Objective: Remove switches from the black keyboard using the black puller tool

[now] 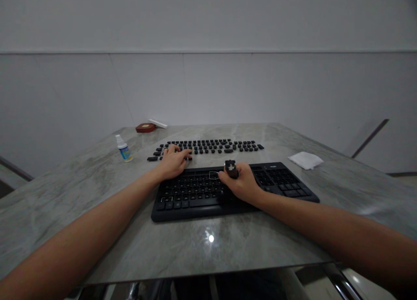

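Note:
A black keyboard (198,212), with most of its keycaps off and bare switch seats showing, lies before me. Over its middle my right hand (244,182) is closed around a short brown-and-black tool (231,169), apparently a keyboard cleaning brush; its lower end is mostly hidden by the hand. A thin pale wire loop (213,175) shows just left of the thumb. Behind the keyboard, loose black keycaps (208,146) lie in rows. My left hand (174,162) rests at their near left side, fingers spread over some of them, covering several.
At the left stands a small white-capped spray bottle (124,151) with a blue label. A reddish-brown box (145,127) and a white flat piece (158,123) lie at the back left. A folded white cloth or tissue (305,159) lies right on the grey marbled table (156,252).

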